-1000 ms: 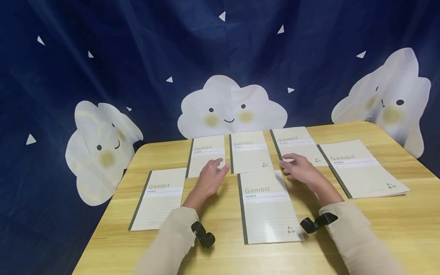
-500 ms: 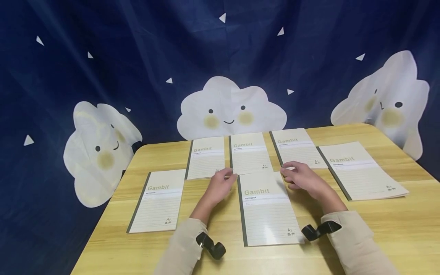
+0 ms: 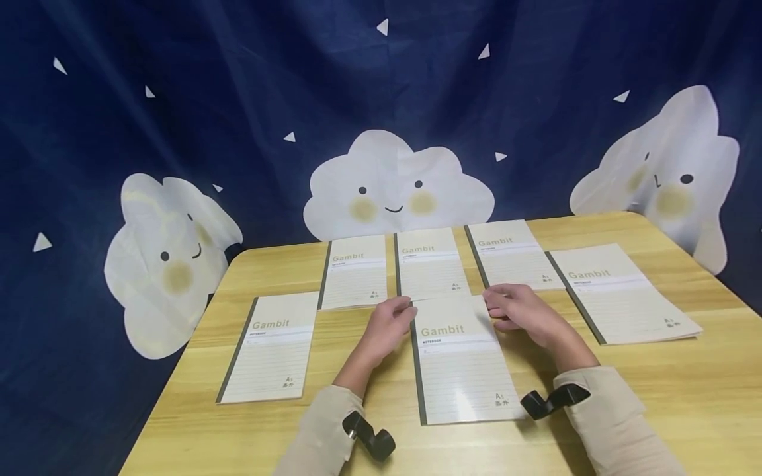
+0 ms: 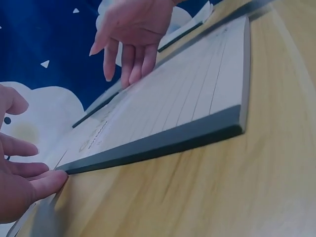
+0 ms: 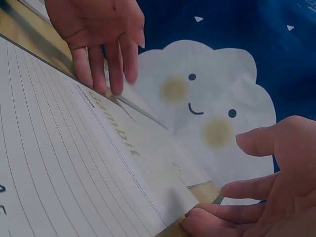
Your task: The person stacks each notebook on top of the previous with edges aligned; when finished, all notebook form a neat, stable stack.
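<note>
A pale notebook with a dark spine and the word "Gambit" lies flat on the wooden table, nearest the person. At its far left corner is my left hand, a fingertip touching the spine end in the left wrist view. Opposite, my right hand is at the far right corner; in the right wrist view its lower fingertips meet the notebook's edge. Both thumbs are raised off the cover, and neither hand grips it. Each palm faces inward with fingers fairly straight or loosely bent.
More such notebooks lie around: one at the left, one at back left, one at back middle, one at back right and one at far right. A dark blue cloud-patterned curtain hangs behind the table.
My left hand has moved right and nearer the person, from over the back left notebook to the near notebook's corner. The right hand has come slightly nearer that notebook's other corner. The notebooks stay put.
</note>
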Demonstrator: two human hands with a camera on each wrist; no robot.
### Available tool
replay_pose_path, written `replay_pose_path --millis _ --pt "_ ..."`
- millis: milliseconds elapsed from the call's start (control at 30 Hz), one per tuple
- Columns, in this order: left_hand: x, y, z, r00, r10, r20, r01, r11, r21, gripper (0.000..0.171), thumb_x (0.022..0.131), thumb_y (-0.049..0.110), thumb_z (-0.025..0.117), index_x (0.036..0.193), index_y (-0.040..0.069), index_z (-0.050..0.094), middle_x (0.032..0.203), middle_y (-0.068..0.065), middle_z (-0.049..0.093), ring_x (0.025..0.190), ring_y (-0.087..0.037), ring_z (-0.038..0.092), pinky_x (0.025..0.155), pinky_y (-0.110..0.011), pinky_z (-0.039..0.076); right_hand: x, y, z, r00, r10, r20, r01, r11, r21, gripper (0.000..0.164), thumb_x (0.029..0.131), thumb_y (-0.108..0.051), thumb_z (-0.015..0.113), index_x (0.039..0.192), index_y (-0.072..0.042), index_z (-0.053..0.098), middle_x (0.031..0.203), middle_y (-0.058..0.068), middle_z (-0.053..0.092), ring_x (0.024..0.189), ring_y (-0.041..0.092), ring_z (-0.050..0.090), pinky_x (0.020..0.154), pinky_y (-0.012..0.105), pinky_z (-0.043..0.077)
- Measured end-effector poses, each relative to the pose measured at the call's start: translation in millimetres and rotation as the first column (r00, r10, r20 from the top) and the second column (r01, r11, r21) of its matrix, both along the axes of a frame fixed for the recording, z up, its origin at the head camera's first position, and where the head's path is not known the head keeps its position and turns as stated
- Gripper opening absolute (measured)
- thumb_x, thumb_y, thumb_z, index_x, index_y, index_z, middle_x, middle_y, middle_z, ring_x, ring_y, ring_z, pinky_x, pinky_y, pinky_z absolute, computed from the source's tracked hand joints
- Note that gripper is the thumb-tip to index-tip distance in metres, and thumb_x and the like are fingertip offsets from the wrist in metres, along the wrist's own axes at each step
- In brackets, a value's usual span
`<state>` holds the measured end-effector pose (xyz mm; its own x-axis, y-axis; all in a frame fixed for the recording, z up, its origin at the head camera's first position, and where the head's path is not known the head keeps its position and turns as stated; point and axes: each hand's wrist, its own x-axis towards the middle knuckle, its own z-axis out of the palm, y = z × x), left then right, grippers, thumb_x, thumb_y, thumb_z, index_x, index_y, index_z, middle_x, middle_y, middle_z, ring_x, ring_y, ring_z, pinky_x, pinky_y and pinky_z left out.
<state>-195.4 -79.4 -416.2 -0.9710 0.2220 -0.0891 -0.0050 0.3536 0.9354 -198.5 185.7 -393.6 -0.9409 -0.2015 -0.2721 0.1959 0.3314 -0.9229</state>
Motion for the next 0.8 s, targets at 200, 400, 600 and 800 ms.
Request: replay_pose_path --millis 200,400,600,800 --pt "0.3 -0.6 0.4 0.996 0.043 0.080 -0.054 0.988 0.146 0.050 0.096 0.027 0.047 0.136 -0.002 0.044 0.138 -0.019 0.046 0.119 -0.034 0.052 0.092 -0.036 0.050 0.0 1.8 -0.4 1.000 -0.003 0.006 0.004 0.999 -0.033 0.065 0.098 -0.031 0.046 0.141 0.012 0.026 0.134 0.033 0.042 0.118 0.035 0.050 0.088 0.035 0.052" --pt "0.2 -0.8 0.0 0.987 0.098 0.130 -0.131 0.952 0.275 0.049 0.092 0.018 0.048 0.135 -0.005 0.045 0.133 -0.021 0.047 0.114 -0.032 0.051 0.091 -0.037 0.051 -1.0 2.7 -1.9 1.000 -0.009 0.021 0.010 0.999 -0.046 0.064 0.099 -0.031 0.045 0.142 0.012 0.024 0.134 0.031 0.042 0.116 0.033 0.051 0.086 0.034 0.053" --pt "0.6 -0.4 0.5 0.975 0.118 0.187 -0.179 0.917 0.356 0.045 0.093 0.014 0.045 0.133 -0.007 0.045 0.128 -0.025 0.047 0.112 -0.031 0.052 0.091 -0.036 0.051 -1.3 4.1 -1.5 1.000 -0.010 0.024 0.011 0.998 -0.055 0.064 0.099 -0.030 0.044 0.142 0.012 0.024 0.134 0.032 0.041 0.115 0.031 0.051 0.087 0.034 0.053" --pt "0.8 -1.5 5.2 0.964 0.108 0.244 -0.209 0.873 0.440 0.045 0.094 0.014 0.047 0.133 -0.009 0.043 0.131 -0.027 0.043 0.109 -0.034 0.055 0.091 -0.038 0.051 -0.5 6.1 0.0 1.000 -0.013 0.018 0.014 0.998 -0.064 0.065 0.099 -0.032 0.044 0.142 0.011 0.024 0.132 0.030 0.041 0.113 0.030 0.052 0.087 0.034 0.053"
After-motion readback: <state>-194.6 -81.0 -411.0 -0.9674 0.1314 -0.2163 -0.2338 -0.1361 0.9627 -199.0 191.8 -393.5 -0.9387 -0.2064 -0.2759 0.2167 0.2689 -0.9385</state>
